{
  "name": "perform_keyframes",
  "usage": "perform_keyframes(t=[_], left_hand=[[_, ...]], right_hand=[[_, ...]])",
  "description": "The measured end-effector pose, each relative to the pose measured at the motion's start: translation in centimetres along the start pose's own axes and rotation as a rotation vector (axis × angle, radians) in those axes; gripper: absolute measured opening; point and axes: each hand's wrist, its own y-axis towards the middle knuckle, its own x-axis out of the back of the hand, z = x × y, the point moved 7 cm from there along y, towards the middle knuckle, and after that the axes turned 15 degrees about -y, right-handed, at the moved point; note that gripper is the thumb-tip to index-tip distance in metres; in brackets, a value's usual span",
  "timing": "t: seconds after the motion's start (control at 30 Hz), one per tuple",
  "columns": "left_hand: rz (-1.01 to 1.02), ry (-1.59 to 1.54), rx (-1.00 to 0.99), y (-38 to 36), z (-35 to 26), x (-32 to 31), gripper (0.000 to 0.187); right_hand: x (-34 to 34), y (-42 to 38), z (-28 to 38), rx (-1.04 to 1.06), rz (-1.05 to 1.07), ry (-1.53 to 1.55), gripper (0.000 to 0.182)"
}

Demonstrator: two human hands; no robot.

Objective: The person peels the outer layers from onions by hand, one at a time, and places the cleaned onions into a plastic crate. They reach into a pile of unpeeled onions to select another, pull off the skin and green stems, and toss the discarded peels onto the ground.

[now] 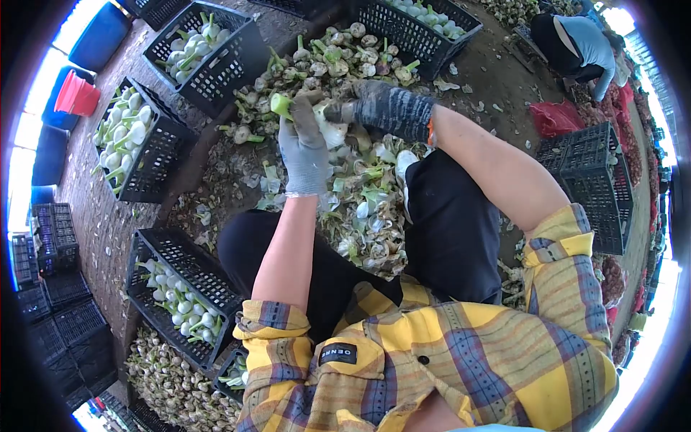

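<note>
My left hand [301, 140], in a pale grey glove, is closed around the stem of a garlic bulb [332, 132]. The cut green stem end sticks out to the left of the fingers. My right hand [371, 108], in a dark striped glove, has its fingers pressed on the white bulb from the right; part of the bulb is hidden by the gloves. Below both hands, between my knees, lies a heap of peeled garlic skins and leaves [367, 209]. Just beyond them is a pile of unpeeled garlic bulbs [335, 57].
Black crates of white bulbs stand at the upper left [219, 72], left [155, 165], lower left [191, 252] and top [410, 39]. More garlic [173, 381] lies at bottom left. A stacked black crate [590, 180] is at right, near a bending person [576, 47].
</note>
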Motion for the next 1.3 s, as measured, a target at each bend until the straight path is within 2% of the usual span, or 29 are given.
perform_keyframes(t=[0.07,0.1,0.2,0.3,0.37,0.43,0.47,0.53,0.63,0.73,0.8,0.83,0.93,0.97,1.07,1.1,1.2,1.23,1.3], left_hand=[[-0.046,0.008,0.044,0.0,-0.6,0.1,0.059],[-0.093,-0.005,0.069,-0.3,-1.2,-0.1,0.06],[-0.149,-0.014,0.063,-0.5,-1.6,-0.1,0.061],[-0.159,0.011,0.022,-0.2,-1.4,0.2,0.06],[-0.166,0.041,-0.015,0.0,-0.5,1.0,0.061],[-0.151,0.086,0.1,-0.3,-0.6,0.6,0.063],[-0.144,0.109,0.156,-0.4,-0.6,0.6,0.064],[-0.123,-0.123,0.119,1.1,1.9,2.7,0.063],[-0.118,-0.255,0.082,3.0,5.0,6.0,0.063],[-0.1,-0.252,0.123,3.2,4.9,6.2,0.064],[-0.089,-0.176,0.127,2.6,3.4,5.1,0.064],[-0.089,-0.109,0.103,1.4,0.4,2.5,0.065],[-0.013,-0.037,0.075,0.4,-1.2,0.3,0.065],[0.029,-0.032,0.074,0.4,-1.0,0.0,0.064],[0.138,-0.131,-0.069,0.3,-0.9,-0.6,0.045],[0.076,0.056,-0.045,0.0,-1.5,-0.9,0.039],[-0.075,-0.462,0.211,1.0,2.8,2.9,0.034],[0.002,-0.356,0.156,0.8,2.1,2.5,0.033],[0.028,-0.341,0.089,0.3,1.6,1.8,0.035]], right_hand=[[0.4,-1.1,0.1,0.031,-0.015,0.16,0.041],[0.5,-0.7,0.5,0.116,-0.076,0.041,0.038],[0.5,-1.2,0.4,0.126,-0.068,0.192,0.038],[0.1,-2.0,0.7,-0.019,0.025,0.396,0.04],[-0.5,-1.6,0.9,-0.057,0.023,0.255,0.041],[-0.6,-1.3,0.9,-0.046,-0.001,0.163,0.042],[-0.6,-0.8,0.6,0.022,-0.017,0.18,0.041],[-0.6,0.1,-0.3,0.159,-0.045,0.212,0.039],[0.7,-0.7,1.3,0.329,-0.215,-0.127,0.035],[1.0,0.4,0.2,0.269,-0.24,-0.395,0.035],[1.8,1.1,-1.8,0.059,-0.25,-0.393,0.038],[2.2,1.2,-2.5,-0.045,-0.257,-0.393,0.039],[-0.4,-1.3,-1.5,-0.145,0.034,0.508,0.044],[-1.1,-1.5,-0.3,-0.155,0.164,0.535,0.043],[-0.3,-1.1,0.5,0.196,-0.004,0.291,0.039],[-0.1,-0.7,0.2,0.073,-0.026,0.185,0.035],[0.5,-0.8,0.9,0.265,-0.148,0.039,0.035],[0.4,-0.7,0.8,0.237,-0.1,0.05,0.035],[-0.1,-1.1,0.3,0.051,-0.046,0.306,0.036]])
